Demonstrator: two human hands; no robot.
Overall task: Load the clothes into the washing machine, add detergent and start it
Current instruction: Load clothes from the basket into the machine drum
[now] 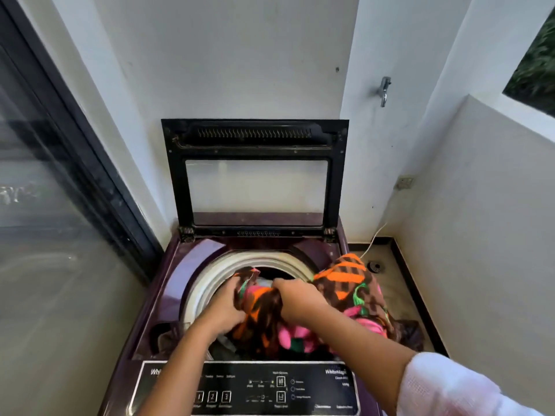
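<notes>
A purple top-loading washing machine [177,274] stands below me with its lid [255,175] raised against the wall. A brown, orange and pink patterned cloth [345,283] hangs over the drum's white rim [210,274] and spills over the machine's right side. My left hand [223,304] grips the cloth's left part inside the drum opening. My right hand [300,301] grips a bunched fold of the same cloth just to the right. More dark clothing lies deeper in the drum, mostly hidden. The control panel [270,388] runs along the front edge.
A glass sliding door [45,190] with a dark frame fills the left. A wall tap [383,91] and a socket [404,183] with a white cable sit at the right of the machine. A floor drain [375,267] lies beside it. A low white wall closes the right.
</notes>
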